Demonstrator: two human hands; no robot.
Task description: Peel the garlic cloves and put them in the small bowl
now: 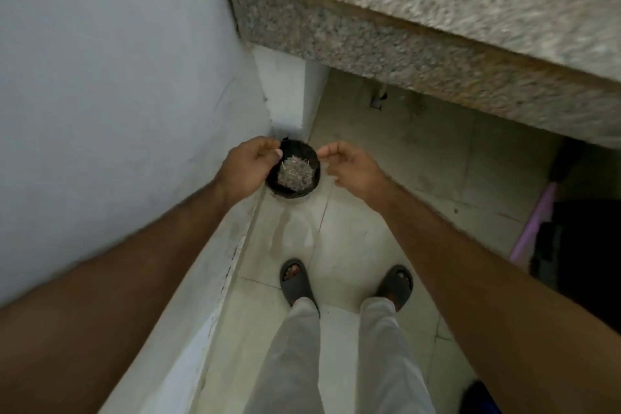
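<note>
Standing on the tiled floor point(353, 245) in dark sandals point(297, 281), the person extends both arms. Left hand point(247, 168) grips the rim of a small dark bowl point(302, 191), fingers curled over its edge; right hand point(353, 166) hovers just beside it, fingers loosely curled, holding nothing. Bowl contents (blurred, greyish, possibly garlic skins) cannot be identified. Peeling seems paused; next, carry the bowl to the granite tabletop point(437, 10) beyond.

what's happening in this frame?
A person stands by a granite counter, looking down. The left hand holds a small dark bowl by its rim, over the floor. Something pale and scrappy lies in it; too blurred to name. The right hand hovers beside the bowl, fingers loosely curled, holding nothing.
</note>
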